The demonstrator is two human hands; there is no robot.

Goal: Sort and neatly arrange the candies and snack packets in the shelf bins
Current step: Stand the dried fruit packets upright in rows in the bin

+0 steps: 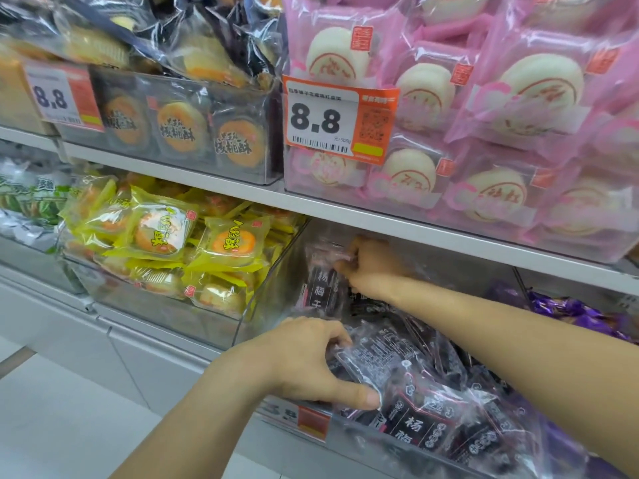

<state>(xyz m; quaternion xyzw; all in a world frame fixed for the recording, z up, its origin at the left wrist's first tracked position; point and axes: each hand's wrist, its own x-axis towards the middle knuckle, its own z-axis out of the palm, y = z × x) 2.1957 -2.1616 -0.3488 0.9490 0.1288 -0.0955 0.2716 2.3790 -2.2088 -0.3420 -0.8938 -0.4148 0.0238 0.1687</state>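
Nearest to the camera, the left hand (304, 361) grips a dark packet (373, 371) with clear plastic edges and small white print; the thumb lies under it and the fingers curl over its top edge. This packet sits on the front part of a clear bin (276, 271), among a pile of dark packets (449, 409) of the same kind, black with white Chinese characters and shiny transparent borders. An orange price tag (311, 421) hangs on the front of this bin.

Further in, the right hand (366, 267) reaches to the back of the same bin, and its fingers are closed around the top of an upright dark packet (321, 285) standing at the left wall.

To the left, the neighbour bin holds yellow packets (193, 240) with round orange pastries inside. To the right, purple wrapped candies (570, 312) lie in another bin.

On the shelf (380, 219) above, one bin is full of pink packets (501, 98) with white round buns, and it carries a price label (332, 122) showing 8.8. Beside it on the left, grey packets (179, 129) with brown round cakes stand in a row.
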